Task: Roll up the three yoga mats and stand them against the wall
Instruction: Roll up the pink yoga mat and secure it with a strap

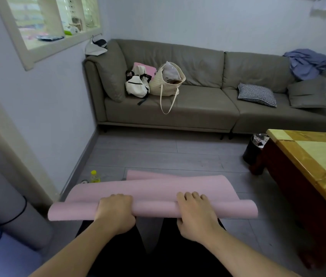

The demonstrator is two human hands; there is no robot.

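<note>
Step in hand: the person is rolling the pink mat [152,198], with the roll only a few turns thick, by my judgement.
Left hand [116,212]: fingers are curling over the top of the roll and gripping it, left of its middle.
Right hand [196,214]: fingers are lying over the roll with the thumb underneath, gripping it right of its middle.
Mat position: the roll is sitting in front of the person's knees, on the grey floor [178,154], well short of the sofa [198,104]; the unrolled part is running away from the roll toward the sofa.
Long axis: the roll is lying crosswise, roughly parallel to the sofa front, its left end pointing toward the wall [58,116], its right end toward the wooden table [308,166].
Alignment: the far flat part is looking slightly skewed against the roll.
Advice: both hands should be pushing evenly and keeping the roll tight, with the ends level, or the roll is likely to cone.
Other mats: a grey rolled mat [14,212] is leaning by the wall, left of the pink one; the bluish thing at the lower left corner is cut off by the picture edge.
</note>
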